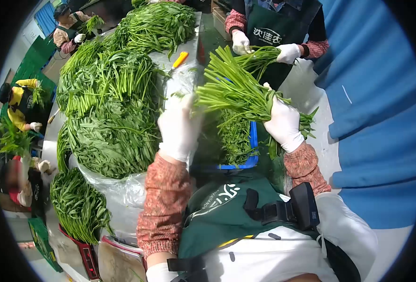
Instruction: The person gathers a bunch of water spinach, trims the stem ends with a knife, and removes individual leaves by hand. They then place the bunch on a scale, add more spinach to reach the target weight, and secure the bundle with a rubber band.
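My right hand [283, 120], in a white glove, is closed round a bunch of long green stems [236, 89], whose cut ends point up and left. Beside those stem ends is my left hand [177, 127], also gloved and blurred by motion; its fingers are smeared, so what they hold cannot be made out. Below the bunch, a blue-rimmed basket [253, 141] contains loose leaves [235, 136]. Large heaps of leafy greens [116, 136] lie on the table to the left of my left hand.
An orange-handled knife [180, 59] lies on the plastic-covered table [175, 84]. Across from me a co-worker's gloved hands [264, 49] hold greens. More people [22, 105] work at the left. A red scale [88, 261] stands at the lower left; blue cloth [377, 117] hangs right.
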The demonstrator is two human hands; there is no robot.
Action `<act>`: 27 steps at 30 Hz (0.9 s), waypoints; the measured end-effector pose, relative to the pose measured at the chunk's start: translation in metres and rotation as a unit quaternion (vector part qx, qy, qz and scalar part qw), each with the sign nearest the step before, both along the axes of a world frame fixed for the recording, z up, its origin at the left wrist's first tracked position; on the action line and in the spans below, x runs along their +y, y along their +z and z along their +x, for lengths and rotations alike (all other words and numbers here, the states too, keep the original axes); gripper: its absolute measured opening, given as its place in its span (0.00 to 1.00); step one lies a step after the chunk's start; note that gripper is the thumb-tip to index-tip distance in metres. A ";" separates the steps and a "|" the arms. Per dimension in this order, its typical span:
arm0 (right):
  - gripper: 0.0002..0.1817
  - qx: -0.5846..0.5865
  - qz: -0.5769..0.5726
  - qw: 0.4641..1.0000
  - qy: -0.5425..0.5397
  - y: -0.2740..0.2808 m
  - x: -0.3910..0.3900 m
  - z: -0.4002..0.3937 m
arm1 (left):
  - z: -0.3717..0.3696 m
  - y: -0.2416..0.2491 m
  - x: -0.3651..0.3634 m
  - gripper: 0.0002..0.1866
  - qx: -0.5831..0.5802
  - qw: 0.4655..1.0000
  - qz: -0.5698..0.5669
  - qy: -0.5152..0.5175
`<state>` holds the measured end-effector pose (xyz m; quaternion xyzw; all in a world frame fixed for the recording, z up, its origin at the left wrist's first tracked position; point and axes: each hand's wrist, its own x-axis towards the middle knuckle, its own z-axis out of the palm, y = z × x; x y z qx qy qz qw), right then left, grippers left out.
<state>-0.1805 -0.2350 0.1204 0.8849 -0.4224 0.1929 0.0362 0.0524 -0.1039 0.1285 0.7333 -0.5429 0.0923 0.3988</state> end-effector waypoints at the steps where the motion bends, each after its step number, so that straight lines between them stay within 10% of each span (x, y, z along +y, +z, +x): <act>1: 0.38 -0.013 -0.008 1.000 0.017 -0.006 -0.001 0.001 | -0.016 0.011 -0.001 0.15 0.019 0.999 -0.014 -0.033; 5: 0.38 -0.048 -0.010 0.996 0.077 0.000 0.014 0.012 | -0.028 -0.014 -0.009 0.17 -0.024 0.992 0.006 -0.121; 12: 0.29 -0.116 0.024 0.993 0.019 -0.006 -0.005 -0.015 | 0.045 0.006 0.033 0.05 0.426 0.877 -0.221 -0.012; 19: 0.29 -0.176 0.059 0.982 0.024 0.000 -0.005 -0.023 | 0.040 -0.036 0.021 0.28 0.289 0.953 0.019 -0.084; 22: 0.36 -0.198 0.045 0.978 0.055 0.003 0.006 -0.018 | 0.038 -0.047 0.015 0.21 0.288 0.953 0.050 -0.084; 27: 0.35 -0.224 0.091 0.964 0.115 0.008 0.018 -0.013 | 0.023 -0.011 0.018 0.12 0.600 0.785 -0.050 -0.145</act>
